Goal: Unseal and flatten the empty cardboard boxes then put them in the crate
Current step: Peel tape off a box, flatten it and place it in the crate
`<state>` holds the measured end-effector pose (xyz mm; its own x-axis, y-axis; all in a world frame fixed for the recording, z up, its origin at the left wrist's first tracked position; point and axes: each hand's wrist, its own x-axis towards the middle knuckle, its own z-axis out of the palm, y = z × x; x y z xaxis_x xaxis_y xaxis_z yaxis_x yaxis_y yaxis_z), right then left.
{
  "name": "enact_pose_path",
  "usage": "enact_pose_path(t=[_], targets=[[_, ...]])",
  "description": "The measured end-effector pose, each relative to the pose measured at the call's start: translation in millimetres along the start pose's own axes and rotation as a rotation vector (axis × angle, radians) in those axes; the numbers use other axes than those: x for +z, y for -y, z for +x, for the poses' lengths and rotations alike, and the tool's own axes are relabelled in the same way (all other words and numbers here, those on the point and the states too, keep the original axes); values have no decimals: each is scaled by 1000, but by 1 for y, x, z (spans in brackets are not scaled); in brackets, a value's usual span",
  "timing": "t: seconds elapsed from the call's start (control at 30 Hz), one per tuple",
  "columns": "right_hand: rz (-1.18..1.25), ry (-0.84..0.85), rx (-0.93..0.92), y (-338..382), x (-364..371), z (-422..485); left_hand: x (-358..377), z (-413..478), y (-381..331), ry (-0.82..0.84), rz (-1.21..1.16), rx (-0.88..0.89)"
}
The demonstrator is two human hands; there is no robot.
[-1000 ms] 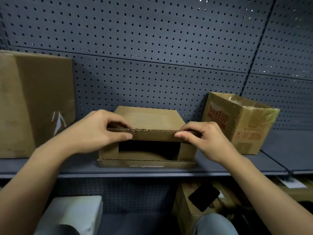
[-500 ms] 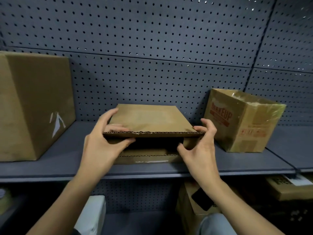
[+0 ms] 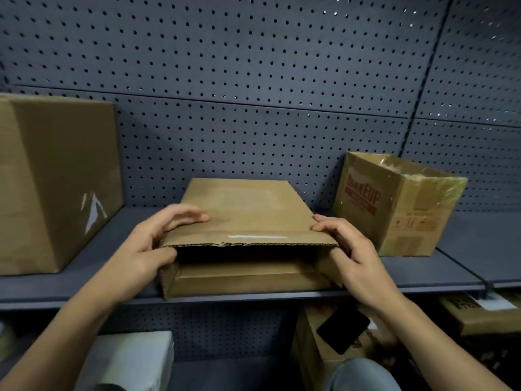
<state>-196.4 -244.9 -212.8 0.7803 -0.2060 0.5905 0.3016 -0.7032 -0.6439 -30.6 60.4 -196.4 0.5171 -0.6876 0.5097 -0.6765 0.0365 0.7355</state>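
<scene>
- Coming forward since the earlier frame, the box (image 3: pixel 248 215) is now sitting at the front lip of the shelf (image 3: pixel 84 286) in the head view. Both hands are now lying over its top corners rather than at its mouth.
- My left hand (image 3: pixel 152 249) is clamping the near left corner, with the fingers (image 3: pixel 191 215) lying on the top panel and the thumb tucking under the flap edge. I judge this grip is letting it press down while steering.
- My right hand (image 3: pixel 352 255) is pinching the near right corner the same way, so the panel is staying level.
- That box is resting between the big box (image 3: pixel 56 179) and the printed box (image 3: pixel 394 204), apart from both, which is leaving room to squash it.
- Its near end is gaping open towards me, and a strip of tape (image 3: pixel 258 236) is shining on the top flap, so the unsealing is looking done at this end.
- It is still keeping some height, so flattening is looking like the step in hand.
- No crate is showing here.
</scene>
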Motion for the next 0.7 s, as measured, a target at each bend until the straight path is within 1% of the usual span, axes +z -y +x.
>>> enact_pose_path(t=[0.07,0.1,0.13,0.17,0.23,0.27,0.33,0.37,0.4,0.43,0.47,0.5,0.53,0.57,0.6,0.67,0.7], targets=[[58,34,12,-3,-2,1,-12,5,3,156,84,27],[87,44,20,-4,-2,1,-15,5,4,189,96,20],[108,50,24,-4,-2,2,-18,6,7,175,60,16],[123,55,21,-5,-2,1,-22,5,9,165,83,5],[156,86,15,-7,-4,1,-28,6,15,260,175,26],[172,117,17,-9,-7,1,-31,11,20,334,187,45],[217,198,20,-12,-14,2,-25,19,12,316,202,42],[250,210,27,-13,-17,4,-22,25,2,227,162,-31],[298,181,44,-13,-17,7,-18,25,-2,155,56,-128],[353,117,79,-13,-16,11,-14,27,1,44,-91,-187],[398,34,146,-13,-15,17,-10,30,3,-88,-210,-194],[409,-38,235,-11,-13,23,-10,35,7,-225,-254,-276],[376,-86,337,-11,-10,31,-12,41,10,-307,-268,-389],[322,-91,442,-9,-9,40,-16,45,16,-347,-241,-512],[280,-56,542,-8,-7,49,-15,52,13,-365,-233,-614],[223,38,681,-7,-5,69,-11,62,5,-309,-259,-789],[200,69,724,-6,-3,77,-7,65,-2,-285,-286,-830]])
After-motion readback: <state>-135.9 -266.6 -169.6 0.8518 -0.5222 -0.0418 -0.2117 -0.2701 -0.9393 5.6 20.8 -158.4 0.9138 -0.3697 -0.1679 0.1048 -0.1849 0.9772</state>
